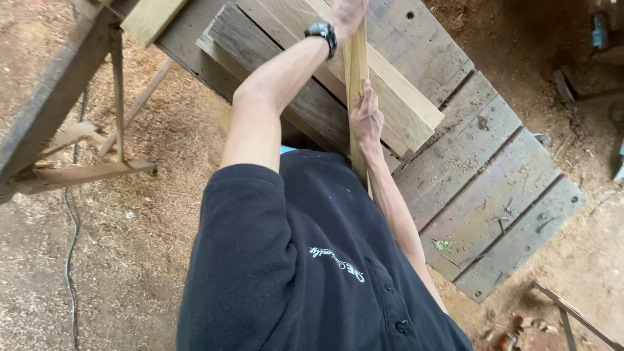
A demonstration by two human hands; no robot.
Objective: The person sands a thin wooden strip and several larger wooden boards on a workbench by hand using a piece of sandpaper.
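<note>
Narrow wooden strip [356,97], upright over the stacked planks [403,97] at the bench's [494,195] near edge: right hand [366,120] clamped around its middle, left hand [344,13], watch [322,31] on wrist, gripping higher up, fingers partly out of view.

Soft even daylight, sharp, faint shadows.

no packages, labels, signs or screens in view, nothing of the kind near the grey plank workbench [494,188]
</note>
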